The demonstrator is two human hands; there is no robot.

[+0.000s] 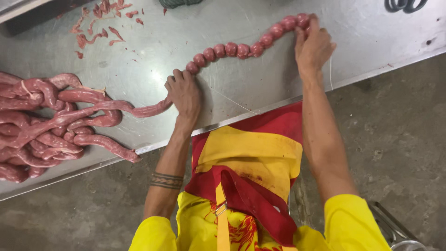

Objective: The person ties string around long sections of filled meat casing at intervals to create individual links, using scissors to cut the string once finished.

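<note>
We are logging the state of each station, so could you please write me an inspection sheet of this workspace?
Surface: steel table, wet sheen.
Job's things: chain of tied sausage links; untied sausage rope leading to a coiled pile; thin string.
Clutter: meat scraps.
Grippers: left hand pinches where the links meet the rope; right hand on the chain's far end.
Cables: nothing seen.
Surroundings: concrete floor, red and yellow apron.

A scuffed stainless steel table [260, 81] gleams under overhead light above a rough grey concrete floor [399, 116].
</note>
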